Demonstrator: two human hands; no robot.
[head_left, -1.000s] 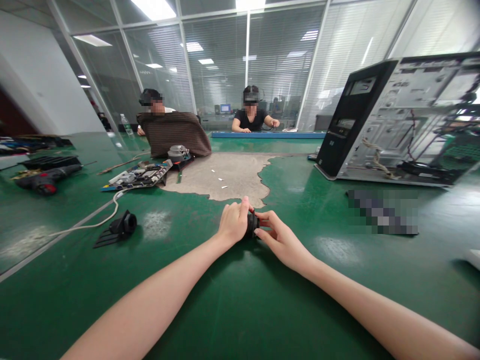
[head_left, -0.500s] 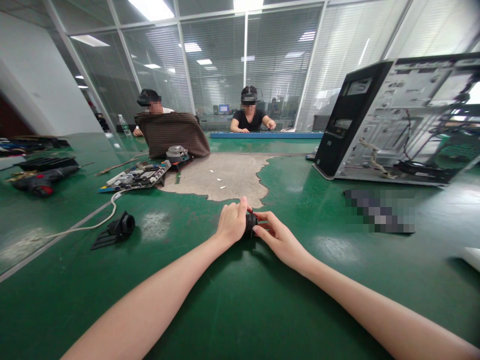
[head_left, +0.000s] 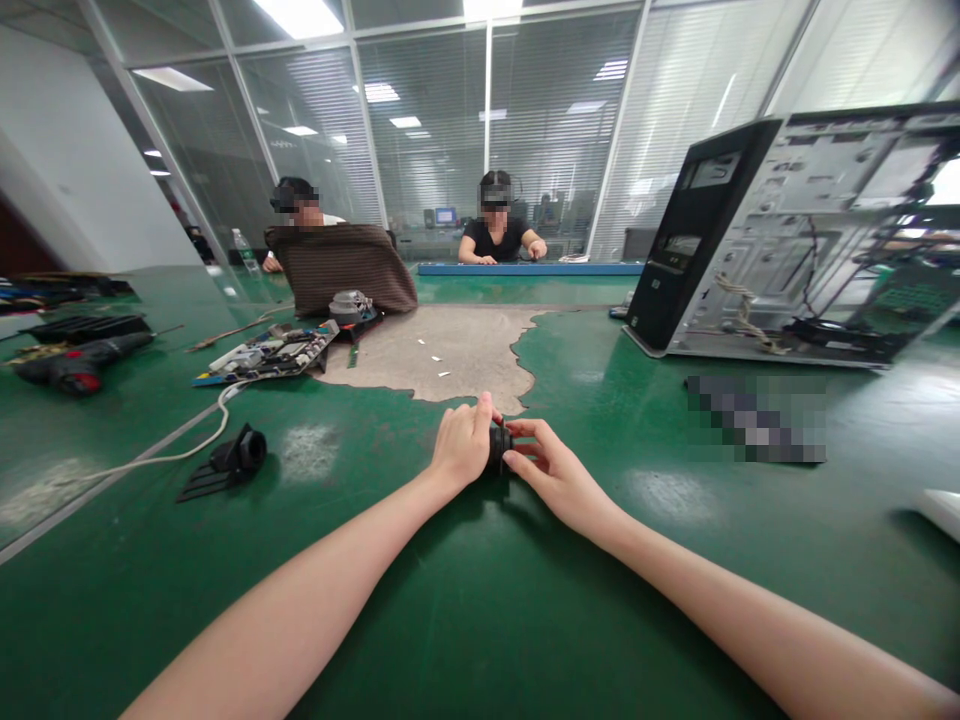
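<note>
Between my two hands is a small black round part (head_left: 498,450) with a ribbed or flanged side, held just above or on the green table. My left hand (head_left: 463,440) is wrapped round its left side, thumb on top. The fingertips and thumb of my right hand (head_left: 546,462) pinch its right edge. A bit of red shows near the fingertips at its top; what that is I cannot make out. To the left on the table lies another black plastic part (head_left: 232,460) with a round opening and a slotted flat end.
An opened computer case (head_left: 750,250) stands at the right, with a blurred dark strip (head_left: 754,420) before it. At the left are a circuit board (head_left: 270,355), a white cable (head_left: 180,457) and a power drill (head_left: 82,365). Two people sit beyond a brown cloth-covered object (head_left: 345,265) and a blue bar (head_left: 532,269).
Hardly anything differs: the whole view has shifted slightly. Both hands keep the same hold on the black round part.
</note>
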